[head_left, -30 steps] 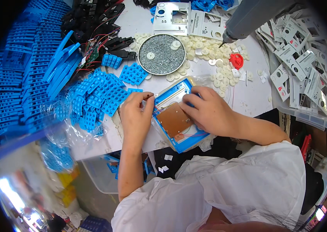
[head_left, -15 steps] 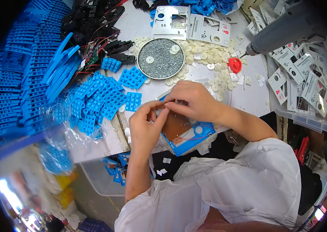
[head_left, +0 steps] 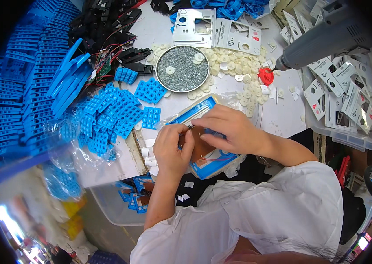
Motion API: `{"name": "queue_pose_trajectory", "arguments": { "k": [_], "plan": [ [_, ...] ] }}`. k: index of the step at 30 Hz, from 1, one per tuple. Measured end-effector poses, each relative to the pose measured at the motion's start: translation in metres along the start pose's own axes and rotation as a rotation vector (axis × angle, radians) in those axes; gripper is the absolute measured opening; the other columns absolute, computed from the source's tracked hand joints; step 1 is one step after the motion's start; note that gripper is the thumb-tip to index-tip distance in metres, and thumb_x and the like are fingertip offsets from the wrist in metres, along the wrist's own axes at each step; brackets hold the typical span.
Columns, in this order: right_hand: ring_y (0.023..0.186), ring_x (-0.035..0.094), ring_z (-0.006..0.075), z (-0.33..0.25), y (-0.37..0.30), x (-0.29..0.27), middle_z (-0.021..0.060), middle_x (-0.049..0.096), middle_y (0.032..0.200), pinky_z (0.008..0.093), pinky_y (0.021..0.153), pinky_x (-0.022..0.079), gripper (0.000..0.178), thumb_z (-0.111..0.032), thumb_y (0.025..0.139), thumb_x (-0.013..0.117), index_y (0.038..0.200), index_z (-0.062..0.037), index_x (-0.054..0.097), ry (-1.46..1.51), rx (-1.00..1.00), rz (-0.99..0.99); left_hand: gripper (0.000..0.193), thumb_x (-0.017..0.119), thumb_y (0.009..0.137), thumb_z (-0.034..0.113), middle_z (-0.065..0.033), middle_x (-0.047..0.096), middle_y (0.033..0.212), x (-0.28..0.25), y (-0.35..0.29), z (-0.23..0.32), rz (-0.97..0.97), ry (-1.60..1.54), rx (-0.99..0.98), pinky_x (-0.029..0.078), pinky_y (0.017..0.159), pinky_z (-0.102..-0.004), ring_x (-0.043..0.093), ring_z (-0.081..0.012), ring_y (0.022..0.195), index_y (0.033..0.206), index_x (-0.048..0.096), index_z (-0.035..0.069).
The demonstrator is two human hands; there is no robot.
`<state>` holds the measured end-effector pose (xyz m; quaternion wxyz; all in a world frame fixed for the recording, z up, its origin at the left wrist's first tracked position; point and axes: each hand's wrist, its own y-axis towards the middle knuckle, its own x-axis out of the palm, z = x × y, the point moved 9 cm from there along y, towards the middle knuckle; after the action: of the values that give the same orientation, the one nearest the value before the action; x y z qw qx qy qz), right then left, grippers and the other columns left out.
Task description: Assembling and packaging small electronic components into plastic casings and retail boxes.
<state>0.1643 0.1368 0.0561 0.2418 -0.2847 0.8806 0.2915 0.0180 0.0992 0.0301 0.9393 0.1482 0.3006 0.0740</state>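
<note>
A blue plastic housing (head_left: 214, 168) with a brown circuit board (head_left: 201, 150) in it lies at the table's near edge, under both my hands. My left hand (head_left: 170, 143) is closed over its left side, with thumb and forefinger pinched on something small and dark that I cannot make out. From the right, my right hand (head_left: 233, 130) reaches over the board. Its forefinger tip comes close to the left fingertips, while the thumb stands apart below. A thin red wire runs across the housing's near part. My fingers hide much of the board.
Beyond the housing stands a round dish (head_left: 182, 70) of small screws, beside scattered cream discs (head_left: 234, 61). Blue keypads (head_left: 111, 112) are heaped at left. An electric screwdriver (head_left: 322, 42) juts in from the right, above a bin of white panels (head_left: 349, 90).
Both hands have shifted slightly toward me and to the right. My right thumb and forefinger have parted, and the housing's far end now shows. The screwdriver has swung slightly left and down.
</note>
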Motion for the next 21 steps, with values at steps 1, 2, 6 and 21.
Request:
{"name": "queue_pose_trajectory", "arguments": {
  "k": [1,2,6,21],
  "plan": [
    [0.09,0.065,0.0294,0.0,-0.001,0.0,0.0125,0.068,0.098,0.0386,0.078,0.053,0.039,-0.01,0.083,0.076,0.12,-0.0033,0.069,0.004,0.013,-0.007,0.013,0.071,0.082,0.002,-0.0101,0.066,0.085,-0.001,0.0,0.0,0.012,-0.015,0.0,0.049,0.064,-0.0371,0.062,-0.028,0.072,0.091,0.063,0.004],
    [0.091,0.065,0.0298,0.001,-0.003,0.001,0.0121,0.068,0.099,0.0387,0.079,0.054,0.038,-0.012,0.084,0.075,0.121,-0.0042,0.068,0.001,0.035,-0.027,0.012,0.07,0.083,0.0,-0.0105,0.066,0.085,0.0,0.0,0.002,0.009,-0.015,0.022,0.049,0.064,-0.0359,0.062,-0.0269,0.072,0.092,0.064,0.003],
    [0.094,0.064,0.0311,0.003,-0.007,0.001,0.0117,0.067,0.101,0.0392,0.079,0.054,0.039,-0.015,0.085,0.072,0.123,-0.0056,0.066,0.033,0.098,-0.091,0.015,0.07,0.082,-0.005,-0.011,0.066,0.087,-0.003,0.0,0.013,0.007,0.053,0.18,0.048,0.068,-0.0355,0.062,-0.0264,0.075,0.094,0.065,0.003],
    [0.083,0.06,0.0277,-0.001,-0.008,0.004,0.0121,0.058,0.093,0.0352,0.074,0.05,0.056,0.001,0.079,0.064,0.134,-0.0042,0.062,0.157,0.118,-0.185,0.022,0.077,0.079,0.003,-0.0046,0.066,0.091,-0.004,-0.008,0.019,0.001,0.102,0.334,0.043,0.075,-0.0389,0.062,-0.0246,0.078,0.098,0.066,0.009]
  ]
}}
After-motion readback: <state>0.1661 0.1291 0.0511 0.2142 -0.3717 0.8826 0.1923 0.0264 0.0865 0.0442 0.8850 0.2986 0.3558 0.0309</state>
